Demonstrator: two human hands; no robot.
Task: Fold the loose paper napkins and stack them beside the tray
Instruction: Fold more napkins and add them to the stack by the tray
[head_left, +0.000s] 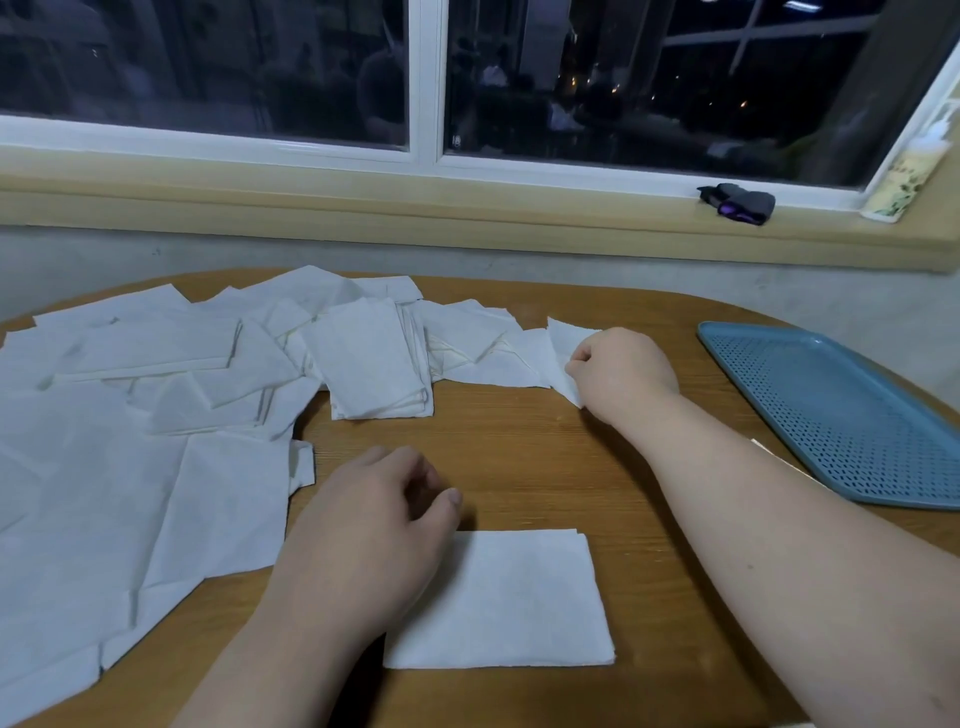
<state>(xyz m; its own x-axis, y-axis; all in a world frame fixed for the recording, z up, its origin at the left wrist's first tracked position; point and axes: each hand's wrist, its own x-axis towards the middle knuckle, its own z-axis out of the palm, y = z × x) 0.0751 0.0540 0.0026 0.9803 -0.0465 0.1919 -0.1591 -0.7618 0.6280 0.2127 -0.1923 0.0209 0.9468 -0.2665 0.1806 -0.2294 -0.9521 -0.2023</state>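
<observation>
Several loose white paper napkins (130, 415) lie spread over the left and back of the wooden table (519, 457). A folded stack (371, 364) sits among them at the back centre. One folded napkin (519, 603) lies flat near the front edge. My left hand (363, 535) hovers over its left end, fingers loosely curled, holding nothing. My right hand (618, 371) reaches to the back and pinches the corner of a loose napkin (563, 348). A blue perforated tray (841, 410) lies at the right.
A window sill (467, 208) runs behind the table with a dark folded item (737, 202) on it. Bare wood shows between the front napkin and the tray.
</observation>
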